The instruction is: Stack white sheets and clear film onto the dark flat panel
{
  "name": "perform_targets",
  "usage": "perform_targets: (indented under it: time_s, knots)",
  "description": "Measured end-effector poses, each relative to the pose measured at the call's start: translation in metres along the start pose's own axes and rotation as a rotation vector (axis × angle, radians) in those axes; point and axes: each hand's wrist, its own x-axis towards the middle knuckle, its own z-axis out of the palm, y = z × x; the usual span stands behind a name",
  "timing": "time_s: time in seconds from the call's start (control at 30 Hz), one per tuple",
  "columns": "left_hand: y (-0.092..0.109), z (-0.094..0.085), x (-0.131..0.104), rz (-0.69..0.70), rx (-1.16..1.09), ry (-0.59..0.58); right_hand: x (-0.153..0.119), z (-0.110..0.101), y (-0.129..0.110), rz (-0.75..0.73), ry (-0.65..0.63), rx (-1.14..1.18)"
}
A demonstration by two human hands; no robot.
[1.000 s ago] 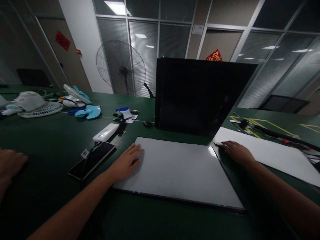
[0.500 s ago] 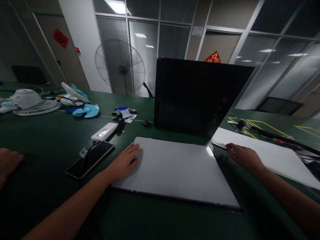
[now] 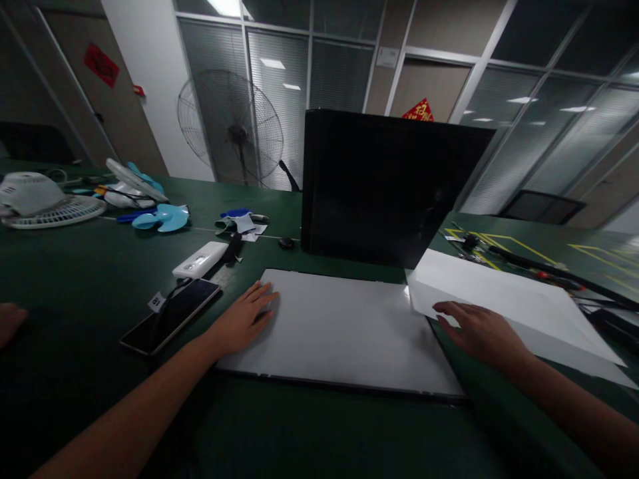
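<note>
Surface (image 3: 319,439), green: carries your flat, white, dark-rimmed panel (image 3: 344,332), long axis left to right. Overlapping white sheets (image 3: 509,293), at panel's right, long axis slanting near-right. Your left hand (image 3: 243,322): spread on panel's left edge; right hand (image 3: 482,332): pinching sheets' near edge.

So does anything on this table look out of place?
The thin white sheet at the right hand sits askew, its corner jutting over the white panel; a blue fan blade also lies loose, outside any housing.
</note>
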Motion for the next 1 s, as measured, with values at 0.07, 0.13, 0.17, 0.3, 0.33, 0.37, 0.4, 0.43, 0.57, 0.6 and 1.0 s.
perform_targets:
  time_s: [0.07, 0.13, 0.17, 0.3, 0.33, 0.37, 0.4, 0.43, 0.57, 0.6, 1.0]
  knots:
    - [0.001, -0.001, 0.000, -0.006, 0.005, -0.010, 0.007, 0.009, 0.007, 0.018, -0.023, 0.002]
    - [0.003, -0.002, 0.000, -0.001, 0.009, -0.019, 0.015, 0.022, 0.015, 0.014, -0.034, 0.028]
    - [0.003, -0.003, 0.000, 0.004, 0.009, -0.022, 0.018, 0.028, 0.018, 0.010, -0.036, 0.042]
    - [0.003, -0.003, 0.000, 0.001, 0.007, -0.026, 0.028, 0.048, 0.025, -0.014, -0.044, 0.044]
    - [0.003, -0.002, 0.000, -0.003, 0.009, -0.026, 0.029, 0.050, 0.026, -0.012, -0.046, 0.037]
    - [0.002, -0.002, 0.000, -0.005, 0.011, -0.024, 0.029, 0.051, 0.026, -0.006, -0.049, 0.033]
    - [0.001, -0.001, 0.000, -0.005, 0.013, -0.021, 0.029, 0.052, 0.026, 0.003, -0.053, 0.029]
    - [0.001, 0.000, 0.000, -0.003, 0.014, -0.017, 0.028, 0.052, 0.027, 0.014, -0.055, 0.023]
    - [-0.002, 0.002, 0.001, 0.011, 0.019, -0.007, 0.021, 0.047, 0.032, 0.079, -0.076, -0.004]
    - [-0.002, 0.003, 0.001, 0.009, 0.019, -0.010, 0.018, 0.045, 0.033, 0.094, -0.087, -0.003]
    - [0.007, -0.005, -0.001, -0.018, -0.007, -0.016, -0.046, 0.023, 0.007, 0.099, -0.009, 0.096]
